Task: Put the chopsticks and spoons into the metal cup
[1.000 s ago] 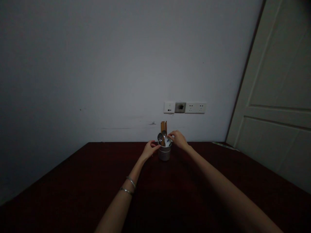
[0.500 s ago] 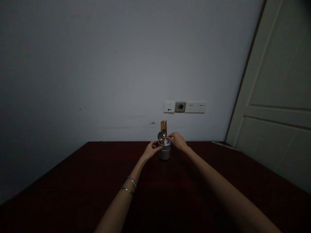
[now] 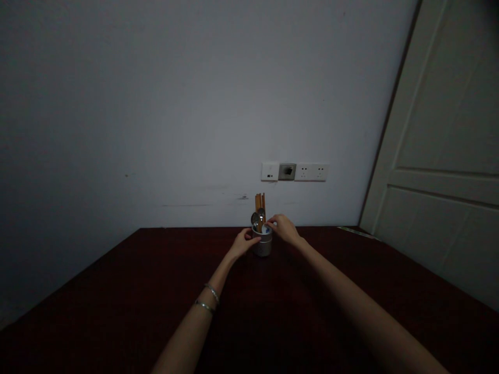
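A grey cylindrical utensil holder (image 3: 262, 248) stands upright on the dark red table. My left hand (image 3: 242, 243) is closed around its left side near the rim, thumb across the front. Wooden chopsticks (image 3: 259, 201) rise from the holder's back, with metal spoons (image 3: 254, 218) in front of them, bowls up. At the right of the opening, my right hand (image 3: 283, 227) pinches a small white spoon with blue markings (image 3: 265, 229). Its lower part is inside the holder and out of sight, and my fingertips cover some of it.
The table (image 3: 163, 291) runs back to a grey wall with a row of sockets and switches (image 3: 294, 172) just above the holder. A pale panelled door (image 3: 448, 156) borders the right side. A thin flat strip (image 3: 356, 232) lies at the table's back right.
The white and blue spoon sits slightly lower in the holder, with less of it showing beside my right fingertips. My left hand keeps its hold. The whole view has shifted a little.
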